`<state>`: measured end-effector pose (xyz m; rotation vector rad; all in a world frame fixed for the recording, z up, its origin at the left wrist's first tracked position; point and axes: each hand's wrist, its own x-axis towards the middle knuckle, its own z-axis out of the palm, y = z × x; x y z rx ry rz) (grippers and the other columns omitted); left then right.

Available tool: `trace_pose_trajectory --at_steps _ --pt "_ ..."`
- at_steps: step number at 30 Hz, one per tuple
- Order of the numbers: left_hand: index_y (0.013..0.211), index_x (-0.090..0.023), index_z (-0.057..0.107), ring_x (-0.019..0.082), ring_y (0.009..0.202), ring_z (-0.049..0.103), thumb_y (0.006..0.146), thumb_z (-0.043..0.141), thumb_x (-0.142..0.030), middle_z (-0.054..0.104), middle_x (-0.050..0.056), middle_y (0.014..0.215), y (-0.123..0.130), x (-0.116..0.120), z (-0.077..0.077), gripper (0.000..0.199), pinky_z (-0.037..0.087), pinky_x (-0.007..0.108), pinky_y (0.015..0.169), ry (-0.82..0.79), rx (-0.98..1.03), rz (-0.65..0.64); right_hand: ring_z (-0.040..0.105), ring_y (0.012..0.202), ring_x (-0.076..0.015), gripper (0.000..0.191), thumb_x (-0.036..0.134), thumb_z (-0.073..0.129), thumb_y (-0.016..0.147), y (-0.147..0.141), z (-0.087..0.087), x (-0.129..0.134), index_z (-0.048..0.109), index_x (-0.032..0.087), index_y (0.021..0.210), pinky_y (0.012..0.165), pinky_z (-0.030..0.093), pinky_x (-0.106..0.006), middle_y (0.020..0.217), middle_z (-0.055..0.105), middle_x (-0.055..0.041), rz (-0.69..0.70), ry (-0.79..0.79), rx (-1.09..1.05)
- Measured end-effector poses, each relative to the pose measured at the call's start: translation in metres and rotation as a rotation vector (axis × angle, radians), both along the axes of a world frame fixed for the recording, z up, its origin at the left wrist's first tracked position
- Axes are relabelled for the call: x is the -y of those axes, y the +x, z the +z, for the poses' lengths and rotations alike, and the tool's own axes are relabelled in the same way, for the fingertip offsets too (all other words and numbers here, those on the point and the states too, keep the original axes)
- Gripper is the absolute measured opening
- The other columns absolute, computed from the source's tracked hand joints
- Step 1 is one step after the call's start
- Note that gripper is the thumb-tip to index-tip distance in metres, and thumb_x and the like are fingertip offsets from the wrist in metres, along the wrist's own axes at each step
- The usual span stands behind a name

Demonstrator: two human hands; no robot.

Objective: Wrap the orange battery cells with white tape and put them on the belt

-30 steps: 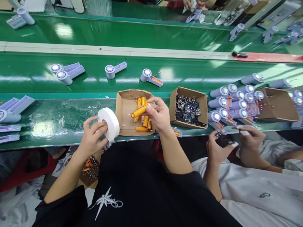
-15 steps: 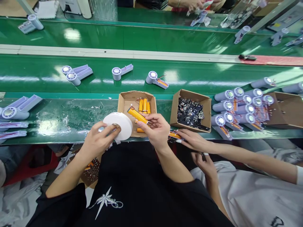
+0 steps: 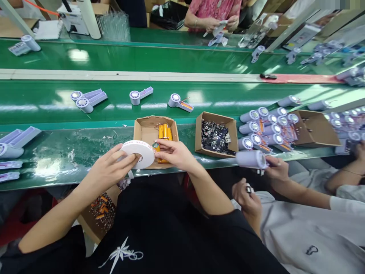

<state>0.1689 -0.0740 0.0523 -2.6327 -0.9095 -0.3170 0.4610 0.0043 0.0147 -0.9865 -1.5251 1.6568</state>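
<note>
My left hand [image 3: 112, 164] is closed on a roll of white double-sided tape [image 3: 146, 151], its fingers at the core hole. Just right of the roll, my right hand [image 3: 178, 155] pinches an orange battery [image 3: 156, 147] between thumb and fingers. The battery's end faces me, and its far part is hidden. It sits against or very near the roll's right edge; whether they touch I cannot tell. Both hands are over the front of a cardboard box [image 3: 142, 127], where several orange batteries [image 3: 165, 131] with wires lie.
A box of black circuit boards [image 3: 215, 135] stands to the right. Beyond it are several lavender fan housings [image 3: 253, 127]. More housings [image 3: 85, 102] lie on the green belt [image 3: 114, 108]. At right, a co-worker's hand [image 3: 276, 167] holds a housing close to my right arm.
The battery has turned from lengthwise to end-on and come to the tape roll's edge. The roll has tilted flatter. The co-worker at right now holds a lavender housing. My view has shifted.
</note>
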Motion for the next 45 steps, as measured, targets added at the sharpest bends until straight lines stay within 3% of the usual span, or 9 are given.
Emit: trace_pose_trajectory --at_steps 6,10,15,17,23,27,35,41,45 --pt "0.136 -0.028 0.074 0.024 0.111 0.061 0.096 0.065 -0.002 0.08 0.0 0.129 0.02 -0.004 0.016 0.048 0.053 0.046 0.114 0.11 -0.066 0.017 0.086 0.099 -0.0285 0.048 0.032 0.103 0.063 0.001 0.014 -0.011 0.087 0.021 0.107 0.096 0.072 -0.043 0.101 0.088 -0.0051 -0.189 -0.016 -0.134" --pt "0.137 -0.02 0.073 0.025 0.099 0.057 0.099 0.076 -0.015 0.082 0.006 0.123 0.046 0.005 0.0 0.039 0.049 0.044 0.083 0.157 0.109 0.139 0.083 0.112 -0.025 0.048 0.043 0.1 0.073 -0.03 -0.005 0.016 0.077 0.025 0.112 0.103 0.069 -0.041 0.113 0.087 -0.0063 -0.67 -0.023 -0.567" --pt "0.126 -0.023 0.076 0.023 0.085 0.056 0.101 0.074 -0.023 0.08 0.004 0.096 0.076 0.044 -0.03 0.025 0.042 0.043 0.079 -0.114 0.416 -0.026 0.082 0.106 -0.0185 0.043 0.038 0.097 0.078 0.0 -0.005 -0.003 0.076 0.028 0.113 0.089 0.07 -0.029 0.113 0.084 -0.0018 -0.704 -0.038 -0.657" --pt "0.127 -0.027 0.076 0.023 0.087 0.058 0.101 0.072 -0.024 0.08 0.004 0.098 0.056 0.06 -0.045 0.027 0.045 0.044 0.085 -0.205 0.469 -0.039 0.08 0.111 -0.0155 0.038 0.038 0.093 0.083 0.036 0.004 -0.022 0.076 0.032 0.117 0.091 0.069 -0.026 0.119 0.082 0.0013 -0.817 0.103 -0.675" --pt "0.134 -0.032 0.075 0.036 0.112 0.063 0.097 0.071 -0.041 0.08 0.009 0.12 -0.087 0.054 -0.101 0.038 0.047 0.051 0.102 -0.209 0.49 0.543 0.083 0.099 -0.015 0.043 0.037 0.102 0.073 0.094 -0.01 0.003 0.077 0.034 0.109 0.083 0.069 -0.025 0.109 0.083 0.0024 -0.942 0.135 -0.638" --pt "0.127 -0.031 0.076 0.034 0.122 0.065 0.103 0.062 -0.05 0.08 0.008 0.124 -0.088 -0.022 -0.089 0.034 0.048 0.051 0.113 -0.248 0.571 0.588 0.086 0.096 -0.0188 0.044 0.033 0.105 0.07 0.096 -0.042 0.047 0.075 0.033 0.101 0.077 0.07 -0.026 0.105 0.085 0.0005 -1.01 0.049 -0.621" --pt "0.14 -0.018 0.072 0.052 0.158 0.035 0.098 0.07 -0.053 0.058 0.025 0.159 0.077 -0.306 -0.046 0.055 0.04 0.068 0.121 -0.436 0.265 0.718 0.087 0.096 -0.0241 0.042 0.035 0.104 0.073 0.097 -0.027 0.059 0.076 0.03 0.103 0.083 0.073 -0.034 0.103 0.088 -0.0033 -0.951 0.069 -0.604" --pt "0.129 -0.017 0.071 0.028 0.124 0.068 0.104 0.072 -0.05 0.071 0.012 0.134 0.072 -0.357 -0.063 0.041 0.058 0.053 0.11 -0.657 0.256 0.653 0.088 0.093 -0.0343 0.044 0.036 0.104 0.07 0.128 -0.033 0.085 0.085 0.033 0.11 0.078 0.076 -0.047 0.101 0.089 -0.0097 -0.92 0.081 -0.416" --pt "0.092 -0.022 0.077 0.027 0.107 0.073 0.087 0.082 -0.063 0.081 0.011 0.112 0.053 -0.357 -0.056 0.041 0.059 0.041 0.1 -0.788 0.314 0.463 0.088 0.092 -0.0318 0.039 0.033 0.104 0.067 0.118 -0.013 0.046 0.086 0.029 0.102 0.077 0.076 -0.043 0.102 0.089 -0.0098 -0.831 0.123 -0.328"
